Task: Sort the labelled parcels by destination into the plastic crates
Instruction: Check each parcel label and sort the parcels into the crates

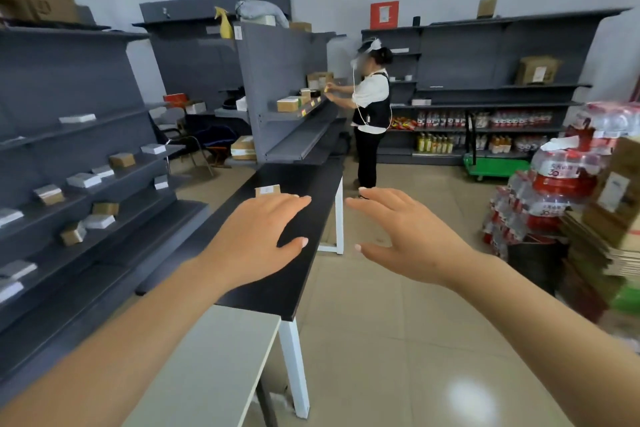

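Both the left hand point(256, 239) and right hand point(412, 239) reach out spread and empty toward the small labelled parcel point(267, 190) at frame centre on the black table point(304, 274), so the next move is probably grasping it.

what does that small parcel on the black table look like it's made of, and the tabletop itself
Small parcel: likely brown corrugated cardboard, matte, with a white paper label on top. Black table: smooth matte top with a thin square edge, probably laminated board, on white legs that look like painted metal.

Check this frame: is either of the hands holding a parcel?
No. The left hand and right hand both hover with spread fingers, and the small parcel lies untouched on the black table.
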`<state>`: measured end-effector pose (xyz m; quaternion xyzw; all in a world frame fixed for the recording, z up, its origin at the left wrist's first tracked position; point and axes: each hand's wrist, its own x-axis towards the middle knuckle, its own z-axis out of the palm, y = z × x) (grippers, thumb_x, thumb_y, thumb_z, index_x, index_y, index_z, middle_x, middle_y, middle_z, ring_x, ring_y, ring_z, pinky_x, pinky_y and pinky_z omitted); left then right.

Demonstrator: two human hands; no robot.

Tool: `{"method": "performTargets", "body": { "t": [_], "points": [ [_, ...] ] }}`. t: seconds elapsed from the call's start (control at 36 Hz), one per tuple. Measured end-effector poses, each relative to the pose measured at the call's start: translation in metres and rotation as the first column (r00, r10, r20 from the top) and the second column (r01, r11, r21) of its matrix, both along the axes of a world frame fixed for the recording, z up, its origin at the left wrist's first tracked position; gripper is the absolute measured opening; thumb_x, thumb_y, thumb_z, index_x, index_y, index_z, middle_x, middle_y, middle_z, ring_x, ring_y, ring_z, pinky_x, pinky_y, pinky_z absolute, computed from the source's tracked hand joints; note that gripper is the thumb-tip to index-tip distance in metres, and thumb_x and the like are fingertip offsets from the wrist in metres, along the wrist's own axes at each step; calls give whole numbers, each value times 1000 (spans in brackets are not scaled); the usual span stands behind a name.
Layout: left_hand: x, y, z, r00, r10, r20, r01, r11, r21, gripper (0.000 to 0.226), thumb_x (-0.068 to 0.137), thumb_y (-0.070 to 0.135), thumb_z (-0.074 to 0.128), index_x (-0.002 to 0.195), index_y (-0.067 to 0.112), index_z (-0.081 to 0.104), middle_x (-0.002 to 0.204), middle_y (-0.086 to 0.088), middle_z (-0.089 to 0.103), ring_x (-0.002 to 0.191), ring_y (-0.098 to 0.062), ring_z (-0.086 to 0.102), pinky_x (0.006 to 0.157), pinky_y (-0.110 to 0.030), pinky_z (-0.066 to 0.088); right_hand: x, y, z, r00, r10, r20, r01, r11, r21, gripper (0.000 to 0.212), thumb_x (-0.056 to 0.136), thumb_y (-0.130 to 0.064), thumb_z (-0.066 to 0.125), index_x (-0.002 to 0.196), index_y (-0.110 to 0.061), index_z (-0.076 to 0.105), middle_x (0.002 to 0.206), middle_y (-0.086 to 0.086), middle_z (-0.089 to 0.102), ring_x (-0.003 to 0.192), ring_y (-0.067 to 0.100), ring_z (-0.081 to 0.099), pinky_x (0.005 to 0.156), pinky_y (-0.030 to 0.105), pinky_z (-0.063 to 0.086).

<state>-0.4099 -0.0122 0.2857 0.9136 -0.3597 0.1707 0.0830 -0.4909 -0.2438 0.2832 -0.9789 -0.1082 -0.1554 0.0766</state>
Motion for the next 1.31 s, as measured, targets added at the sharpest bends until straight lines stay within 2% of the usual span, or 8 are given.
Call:
{"method": "performTargets", "body": {
  "t": [0.28,0.39,0.5,0.67,0.75,0.89,1.03,1.31],
  "points": [
    [138,-110,-24,998,-53,-39,51,997,-52,62,92,43,57,147,30,34,148,12,41,136,-9,35,107,-28,31,132,-107,-22,1000,-14,-8,14,1000,20,65,93,-44,56,150,-32,28,156,-6,26,144,12,19,116,29,22],
    [194,-158,-37,998,-18,-53,16,999,-40,62,91,46,56,147,31,34,148,13,40,135,-9,37,107,-29,33,196,-159,-34,1000,25,-13,-25,1000,4,64,92,-44,56,149,-31,30,154,-4,31,143,14,22,116,34,25],
    [247,-198,-35,994,46,-98,-50,998,-31,63,91,47,57,147,35,31,150,14,37,132,-10,41,108,-36,39,262,-204,-36,996,75,-52,-77,996,-36,65,94,-44,54,151,-32,26,157,-3,26,145,14,18,116,28,17],
    [317,-240,-34,990,109,-90,-113,993,-37,60,92,46,55,147,35,33,150,14,38,136,-7,35,109,-28,32,352,-248,-37,983,154,-101,-159,986,-43,64,95,-45,52,151,-33,23,158,-6,23,146,13,16,116,27,17],
    [349,-252,-44,984,141,-111,-146,989,-39,59,92,46,56,146,35,34,149,15,38,135,-6,35,109,-26,30,393,-260,-42,975,190,-118,-192,981,-12,64,94,-45,53,151,-33,25,158,-6,23,146,13,17,117,29,18],
    [415,-258,-66,967,207,-150,-215,976,-42,59,90,49,56,144,35,38,144,15,44,132,-7,41,106,-39,40,466,-272,-56,959,245,-143,-246,969,10,63,95,-44,52,151,-33,25,159,-6,19,146,13,15,116,28,18],
    [492,-256,-92,945,267,-186,-274,962,-12,60,89,48,59,144,34,38,145,14,44,132,-10,42,107,-42,40,552,-275,-72,945,269,-183,-276,961,-9,63,95,-44,51,151,-34,23,160,-7,16,146,12,13,116,26,14],
    [639,-238,-126,904,346,-251,-347,937,42,62,88,54,50,145,36,34,148,16,39,137,-9,35,112,-41,32,717,-257,-101,902,308,-303,-326,945,-8,64,97,-44,50,152,-34,19,160,-9,13,147,11,9,119,28,13]
  ]
}}
